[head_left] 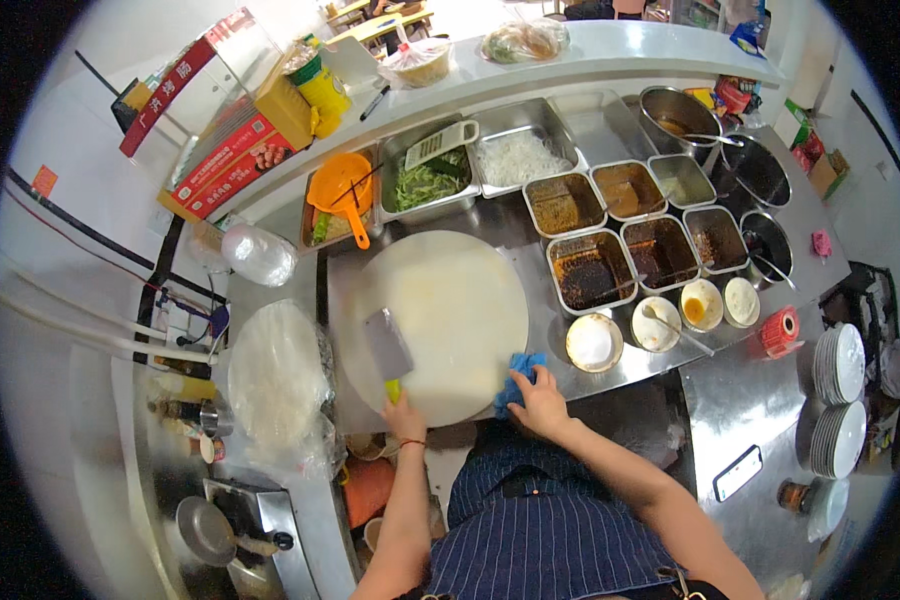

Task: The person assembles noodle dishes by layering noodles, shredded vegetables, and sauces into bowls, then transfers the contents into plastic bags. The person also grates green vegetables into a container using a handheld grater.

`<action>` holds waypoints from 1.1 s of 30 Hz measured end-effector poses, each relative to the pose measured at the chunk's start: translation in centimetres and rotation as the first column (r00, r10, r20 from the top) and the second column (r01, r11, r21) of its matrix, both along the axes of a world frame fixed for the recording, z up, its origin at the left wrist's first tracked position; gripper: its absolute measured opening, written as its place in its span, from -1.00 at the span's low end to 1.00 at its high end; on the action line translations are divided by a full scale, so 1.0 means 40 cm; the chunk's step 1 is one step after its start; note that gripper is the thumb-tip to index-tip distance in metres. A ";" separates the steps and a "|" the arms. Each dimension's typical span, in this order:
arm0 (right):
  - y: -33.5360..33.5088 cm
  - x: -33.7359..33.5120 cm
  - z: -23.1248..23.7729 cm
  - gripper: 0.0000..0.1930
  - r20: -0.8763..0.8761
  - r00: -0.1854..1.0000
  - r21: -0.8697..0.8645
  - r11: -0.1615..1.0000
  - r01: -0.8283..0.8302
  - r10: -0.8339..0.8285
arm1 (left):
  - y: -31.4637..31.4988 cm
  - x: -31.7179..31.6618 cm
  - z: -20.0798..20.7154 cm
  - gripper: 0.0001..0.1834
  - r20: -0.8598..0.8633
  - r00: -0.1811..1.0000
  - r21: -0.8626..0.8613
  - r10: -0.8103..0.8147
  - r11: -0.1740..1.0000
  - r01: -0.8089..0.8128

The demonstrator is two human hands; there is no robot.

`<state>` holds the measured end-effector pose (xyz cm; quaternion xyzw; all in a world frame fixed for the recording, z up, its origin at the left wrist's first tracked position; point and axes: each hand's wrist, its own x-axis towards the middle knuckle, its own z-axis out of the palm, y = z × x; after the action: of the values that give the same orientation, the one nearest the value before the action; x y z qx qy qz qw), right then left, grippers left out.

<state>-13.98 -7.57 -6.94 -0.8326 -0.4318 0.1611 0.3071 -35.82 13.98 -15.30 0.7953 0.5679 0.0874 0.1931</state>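
Observation:
My left hand [405, 416] is closed round the yellow-green handle of a cleaver [389, 343]. Its broad grey blade lies over the left part of a large round white cutting board [460, 290]. At the board's lower right edge, my right hand [540, 402] grips a crumpled blue cloth [516, 384]. The cloth touches the steel counter beside the board. Part of it is hidden under my fingers.
Behind the board stand steel trays with shredded greens [430, 182] and white shreds [522, 155], and an orange strainer [340, 184]. Sauce pans [592, 272] and small bowls [594, 343] line the right. Stacked plates [838, 440] and a phone [738, 473] lie farther right; plastic bags [278, 375] sit left.

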 end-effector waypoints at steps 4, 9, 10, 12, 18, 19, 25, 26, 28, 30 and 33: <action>0.053 -0.006 -0.065 -0.53 0.065 0.994 -0.057 0.994 0.089 -0.085 | 0.102 -0.073 0.022 -0.64 0.061 0.986 0.096 0.154 0.983 -0.159; 0.164 -0.034 -0.060 -0.70 -0.053 0.975 0.116 0.968 0.220 -0.215 | 0.211 -0.032 0.148 -0.67 0.137 0.977 0.182 -0.162 0.974 0.136; 0.210 -0.047 -0.044 -0.67 -0.004 0.979 0.186 0.961 0.202 -0.205 | 0.223 0.005 0.170 -0.69 0.186 0.949 0.208 -0.255 0.954 0.216; 0.317 -0.084 -0.017 -0.65 -0.026 0.996 0.190 0.978 0.091 -0.088 | 0.265 0.078 0.170 -0.72 0.293 0.907 0.176 -0.303 0.949 0.261; 0.408 -0.140 -0.051 -0.58 0.195 0.978 -0.112 0.992 -0.055 0.076 | 0.410 0.335 0.170 -0.75 0.416 0.758 0.235 -0.502 0.865 0.444; 0.377 -0.138 -0.046 -0.59 0.161 0.985 -0.153 0.988 -0.033 0.058 | 0.440 0.368 0.169 -0.73 0.433 0.729 0.248 -0.529 0.848 0.468; 0.118 -0.057 -0.044 -0.61 0.153 0.887 -0.247 0.852 0.461 -0.436 | 0.634 0.638 0.190 -0.40 0.148 0.775 0.387 -0.614 0.758 0.526; 0.085 -0.038 -0.056 -0.60 0.203 0.859 -0.210 0.836 0.507 -0.470 | 0.653 0.693 0.190 -0.37 0.111 0.785 0.422 -0.609 0.744 0.518; 0.059 -0.013 -0.077 -0.60 0.107 0.856 -0.169 0.839 0.517 -0.506 | 0.664 0.766 0.205 -0.43 0.021 0.823 0.263 -0.568 0.797 0.544; 0.053 -0.003 -0.097 -0.60 0.131 0.885 -0.178 0.867 0.465 -0.447 | 0.678 0.802 0.230 -0.59 -0.110 0.816 0.066 -0.567 0.815 0.575; 0.064 0.008 -0.096 -0.63 0.069 0.903 -0.236 0.872 0.428 -0.424 | 0.658 0.772 0.250 -0.72 -0.220 0.784 0.117 -0.580 0.783 0.611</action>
<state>-13.64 -5.03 -10.79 -0.9399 -0.2168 0.1353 0.2263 -4.96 40.32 -5.30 0.9528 0.2907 0.0041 0.0875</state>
